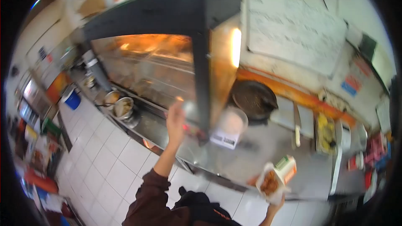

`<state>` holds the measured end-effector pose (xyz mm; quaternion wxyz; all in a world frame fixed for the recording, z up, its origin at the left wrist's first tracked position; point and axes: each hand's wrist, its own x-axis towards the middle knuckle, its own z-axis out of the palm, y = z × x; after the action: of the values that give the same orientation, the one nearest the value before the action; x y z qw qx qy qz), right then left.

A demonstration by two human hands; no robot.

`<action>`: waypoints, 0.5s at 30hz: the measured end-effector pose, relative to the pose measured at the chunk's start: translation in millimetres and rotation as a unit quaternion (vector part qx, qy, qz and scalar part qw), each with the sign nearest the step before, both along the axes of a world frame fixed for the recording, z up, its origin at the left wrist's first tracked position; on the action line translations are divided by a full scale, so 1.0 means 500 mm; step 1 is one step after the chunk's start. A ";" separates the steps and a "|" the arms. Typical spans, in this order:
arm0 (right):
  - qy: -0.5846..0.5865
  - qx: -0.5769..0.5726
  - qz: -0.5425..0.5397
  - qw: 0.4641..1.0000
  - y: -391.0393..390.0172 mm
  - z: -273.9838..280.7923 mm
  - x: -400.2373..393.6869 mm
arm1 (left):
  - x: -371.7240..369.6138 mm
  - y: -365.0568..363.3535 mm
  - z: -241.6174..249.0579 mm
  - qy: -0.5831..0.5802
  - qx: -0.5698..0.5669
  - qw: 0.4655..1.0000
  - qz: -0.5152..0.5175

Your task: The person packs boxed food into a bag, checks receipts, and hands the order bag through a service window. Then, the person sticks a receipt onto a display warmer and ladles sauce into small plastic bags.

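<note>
My right hand [275,200] grips a takeaway box [286,170] from below, at the front edge of the steel counter. The white box has green and orange print. Browned, fried-looking pieces [269,183] sit in its paper-lined opening, which tilts toward me. Raised in front of the glass-fronted warming cabinet [200,54] is my left hand [175,119], smeared by motion. A pale and dark-red blur shows beside its fingers; whether the hand holds it cannot be made out. Orange-lit food behind the cabinet glass is indistinct.
A clear tub [231,123] with a white label stands right of the cabinet, before a dark round pan [254,99]. Farther right are a knife [297,127] on a white board and a metal tray [325,134] of yellow food. Metal bowls [123,108] stand left.
</note>
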<state>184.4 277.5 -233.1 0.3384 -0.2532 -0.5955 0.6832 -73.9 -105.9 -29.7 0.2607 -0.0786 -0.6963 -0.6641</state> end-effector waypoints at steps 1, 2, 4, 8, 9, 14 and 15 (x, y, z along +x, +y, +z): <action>0.028 -0.056 0.007 0.998 0.019 0.008 0.003 | -0.034 -0.024 0.041 0.047 0.012 0.997 0.059; 0.026 -0.073 0.010 0.997 0.046 0.001 0.019 | -0.044 -0.032 0.099 0.087 0.019 0.992 0.085; -0.001 -0.052 0.005 0.999 0.095 -0.033 0.037 | -0.046 -0.025 0.216 0.158 0.034 0.982 0.098; -0.076 0.037 -0.094 0.992 0.203 -0.137 0.142 | 0.014 0.074 0.330 0.206 0.015 0.971 0.119; -0.115 0.059 -0.178 0.976 0.210 -0.139 0.160 | 0.035 0.119 0.325 0.209 -0.018 0.971 0.118; -0.200 0.113 -0.178 0.957 0.270 -0.063 0.256 | 0.123 0.422 0.012 0.037 -0.147 0.966 -0.211; -0.156 0.050 -0.219 0.962 0.276 -0.015 0.265 | 0.159 0.485 -0.064 0.048 -0.288 0.931 -0.219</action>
<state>316.7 415.6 -240.5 0.3946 -0.4635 -0.6046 0.5138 5.5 136.4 -61.5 0.1080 -0.3330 -0.8099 -0.4707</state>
